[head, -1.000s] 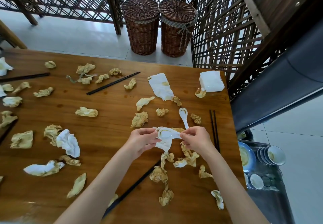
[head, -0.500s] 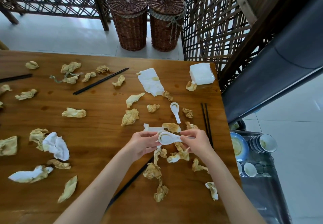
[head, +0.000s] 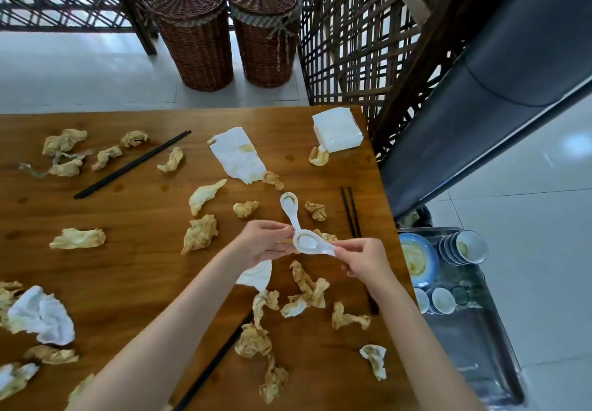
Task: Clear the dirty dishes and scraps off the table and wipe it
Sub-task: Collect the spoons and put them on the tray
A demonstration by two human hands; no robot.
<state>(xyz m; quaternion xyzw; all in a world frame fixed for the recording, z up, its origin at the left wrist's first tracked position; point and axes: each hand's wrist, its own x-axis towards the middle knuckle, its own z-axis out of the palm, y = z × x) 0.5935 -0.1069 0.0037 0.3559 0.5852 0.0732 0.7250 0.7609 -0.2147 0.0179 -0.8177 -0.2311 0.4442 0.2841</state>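
A: Between the two hands: white spoon (head: 309, 244). Right hand (head: 362, 260) pinches its handle, left hand (head: 261, 244) holds the bowl end, a tissue (head: 256, 274) hanging below.

B: Step?

A: Gathering dirty spoons, I'd say. Second spoon (head: 290, 210) lies on the table (head: 144, 250) just beyond the grip.

B: Next?

A: Probably stack both, carry right to the cart (head: 474, 330).

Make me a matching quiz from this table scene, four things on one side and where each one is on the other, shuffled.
Things:
1. spoon with a stained bowl
2. napkin stack
3. blue plate
4. wicker baskets

Places:
A. on the cart right of the table
B. on the floor beyond the table
C. far right corner of the table
D. lying on the table just beyond the hands

Pairs: 1-D, 2-C, 3-A, 4-B
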